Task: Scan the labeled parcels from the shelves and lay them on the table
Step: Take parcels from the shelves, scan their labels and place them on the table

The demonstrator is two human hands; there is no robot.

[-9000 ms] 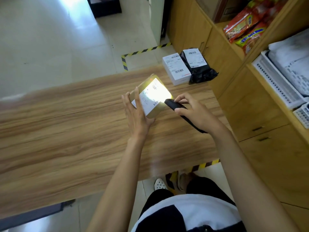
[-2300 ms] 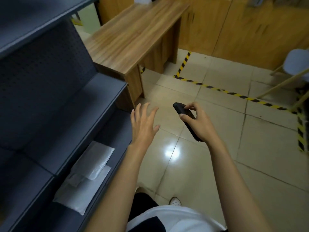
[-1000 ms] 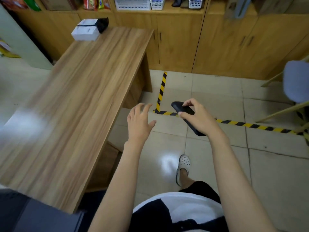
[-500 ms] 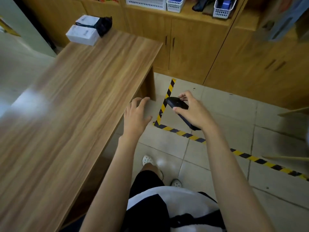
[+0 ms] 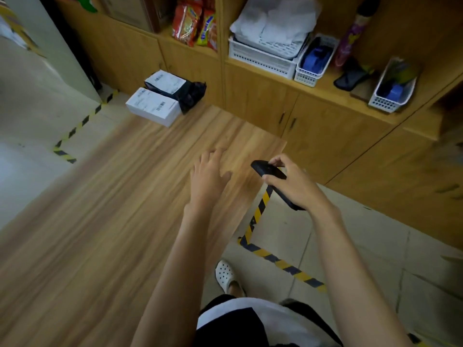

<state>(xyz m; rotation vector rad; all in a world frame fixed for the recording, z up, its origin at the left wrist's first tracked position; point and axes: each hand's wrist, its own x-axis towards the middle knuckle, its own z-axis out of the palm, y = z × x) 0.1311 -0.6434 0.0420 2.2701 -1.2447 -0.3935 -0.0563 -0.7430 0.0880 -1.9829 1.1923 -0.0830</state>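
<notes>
Nearest the camera is the person's white-and-black top, and below it a white perforated shoe on the tiled floor. Yellow-and-black hazard tape runs along the floor beside the worktop, whose wood grain is smeared by motion blur.

Both bare forearms reach forward. The left hand hovers over the worktop near its right edge, fingers straight and slightly spread, its grip wide and holding nothing. The right hand has its grip closed round a black handheld scanner, thumb and fingers curled about the body. The scanner's long axis runs from the wrist up and to the left, and its head points toward the far left of the worktop. The head is over the worktop's right edge, the tail over the floor.

At the far end of the worktop lie two parcels, touching. The white box lies flat with a barcode label on top. Just behind it is the black bag, which carries a white label facing up. The print on both is too small to read.

Beyond them stands a wooden cabinet. On its shelf are red and yellow snack packets, their lettering blurred, and white plastic baskets.
</notes>
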